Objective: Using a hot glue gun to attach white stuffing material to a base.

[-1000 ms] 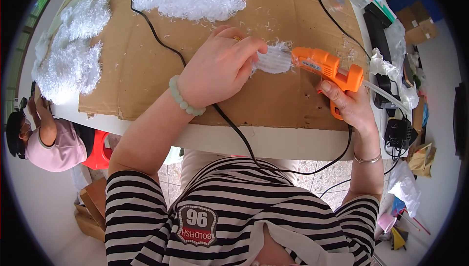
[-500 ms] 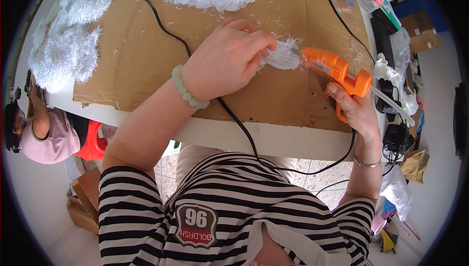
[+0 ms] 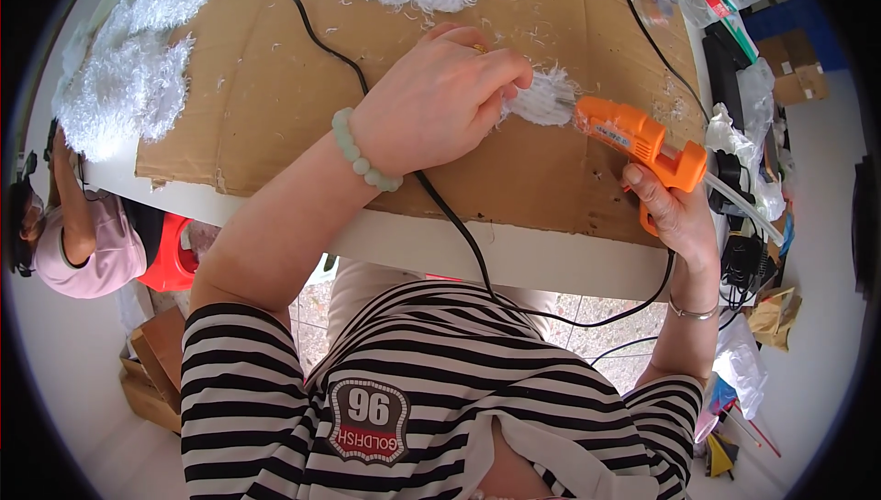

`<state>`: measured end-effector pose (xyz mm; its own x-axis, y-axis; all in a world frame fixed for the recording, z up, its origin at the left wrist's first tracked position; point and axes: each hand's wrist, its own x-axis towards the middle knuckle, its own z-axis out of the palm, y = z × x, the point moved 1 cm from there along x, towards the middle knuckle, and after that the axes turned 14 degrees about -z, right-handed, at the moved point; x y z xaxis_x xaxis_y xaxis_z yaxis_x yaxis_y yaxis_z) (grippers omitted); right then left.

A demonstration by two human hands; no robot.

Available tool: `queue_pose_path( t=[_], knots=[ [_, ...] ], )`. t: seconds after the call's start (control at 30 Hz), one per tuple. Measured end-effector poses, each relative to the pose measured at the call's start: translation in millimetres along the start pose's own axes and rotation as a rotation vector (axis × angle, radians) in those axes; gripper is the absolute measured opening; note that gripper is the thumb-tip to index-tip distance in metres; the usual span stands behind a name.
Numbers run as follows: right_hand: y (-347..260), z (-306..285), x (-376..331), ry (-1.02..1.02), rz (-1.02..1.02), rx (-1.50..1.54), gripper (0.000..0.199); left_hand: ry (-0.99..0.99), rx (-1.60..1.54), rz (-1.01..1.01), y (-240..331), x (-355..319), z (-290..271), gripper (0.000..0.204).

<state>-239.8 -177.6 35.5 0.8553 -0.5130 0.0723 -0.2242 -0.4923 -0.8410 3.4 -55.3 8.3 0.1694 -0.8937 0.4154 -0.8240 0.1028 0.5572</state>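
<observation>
Over the cardboard sheet (image 3: pixel 275 87), the view is tipping a touch further down than a second ago, so the scene is sitting a little higher and the fluffy heap at the top is sliding partly out of sight, while both hands are keeping their places. The left hand (image 3: pixel 440 101) is lying palm down, knuckles up, its fingertips (image 3: pixel 514 78) pinching closed on the near edge of the small white fluffy piece (image 3: pixel 543 96) and pressing it onto the cardboard. The right hand (image 3: pixel 668 211) is coming up from the lower right, wrapped tight around the grip of the orange glue gun (image 3: pixel 642 138), whose nozzle is pointing left and just touching the piece's right edge, with a clear glue stick (image 3: pixel 739 208) poking out behind. A black cord (image 3: pixel 450 211) is running under the left wrist, past the bead bracelet (image 3: pixel 362 156), and over the white table edge (image 3: pixel 514 248) just beneath the hands. Left of the hands the cardboard is lying open, with white fluffy heaps (image 3: pixel 128 87) along its far left and top. Clutter of bags and boxes (image 3: pixel 748 96) is crowding the right side, close behind the gun. Another person (image 3: pixel 69 234) is sitting low at the far left, well apart.
</observation>
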Motion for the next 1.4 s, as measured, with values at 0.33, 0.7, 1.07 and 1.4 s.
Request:
queue_pose_path(
  t=[0.33,0.7,1.07,1.4],
  knots=[
    [5.9,1.2,-6.5,-0.011,-0.016,0.018,0.035,0.012,-0.021,0.012,-0.6,0.5,0.0,0.012],
    [-6.0,4.4,-0.9,-0.071,-0.042,-0.002,0.032,0.000,-0.019,0.010,-1.4,1.1,-0.7,0.013],
    [-4.8,12.7,8.2,-0.110,-0.129,-0.045,0.033,-0.006,-0.031,-0.001,-3.7,1.2,0.4,0.015],
    [-8.7,15.7,13.1,-0.101,-0.022,0.001,0.033,-0.007,-0.039,-0.007,-3.7,1.7,0.2,0.015]
  ],
)
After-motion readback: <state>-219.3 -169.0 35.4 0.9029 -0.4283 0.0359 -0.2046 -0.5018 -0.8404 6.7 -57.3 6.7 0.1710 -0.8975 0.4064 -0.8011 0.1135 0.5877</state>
